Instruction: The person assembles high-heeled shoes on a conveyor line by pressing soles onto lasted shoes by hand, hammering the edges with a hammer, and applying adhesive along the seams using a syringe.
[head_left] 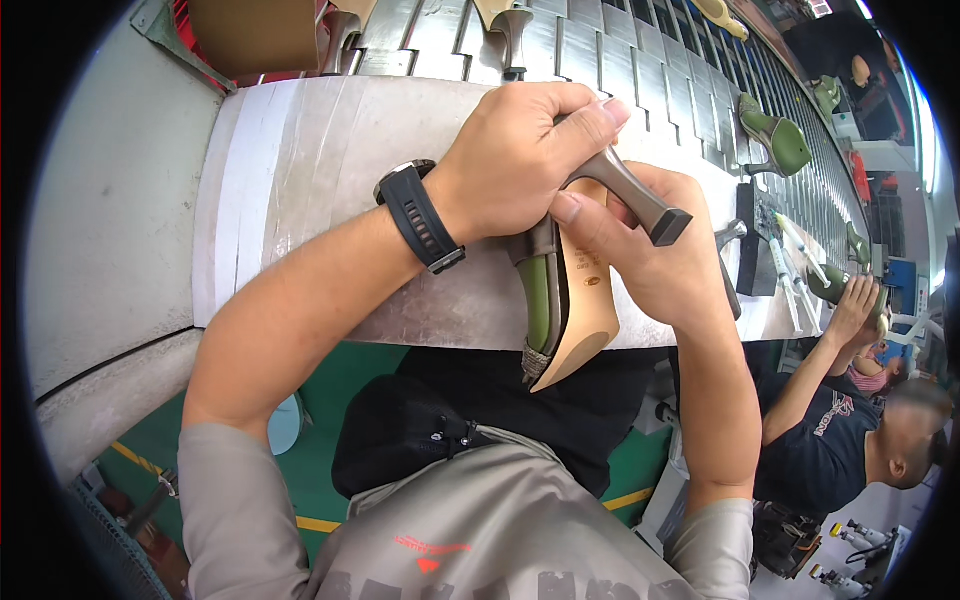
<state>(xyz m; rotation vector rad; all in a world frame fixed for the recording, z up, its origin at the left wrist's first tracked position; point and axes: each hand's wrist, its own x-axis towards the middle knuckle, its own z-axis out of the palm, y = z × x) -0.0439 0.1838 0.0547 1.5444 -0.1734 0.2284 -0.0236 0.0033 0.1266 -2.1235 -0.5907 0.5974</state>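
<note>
A high-heeled shoe [587, 335] is held sole up over the near edge of the bench, its toe pointing down toward me. Its sole is tan, the side is green with dark trim, and the heel is grey-brown. My left hand [530, 150] is closed round the shoe's back end, thumb lying by the base of the heel. Closed round the shoe from the other side is my right hand [665, 255], its thumb pressed on the sole beneath the heel. The inside of the shoe and several fingertips are hidden.
The pale bench [300, 200] borders a slatted metal conveyor [600, 50] carrying other heeled shoes, including a green shoe [778, 140]. Right of my hands are a hammer-like tool [730, 236], a black block [758, 240] and syringes [790, 275]. A co-worker [825, 440] handles a green shoe nearby.
</note>
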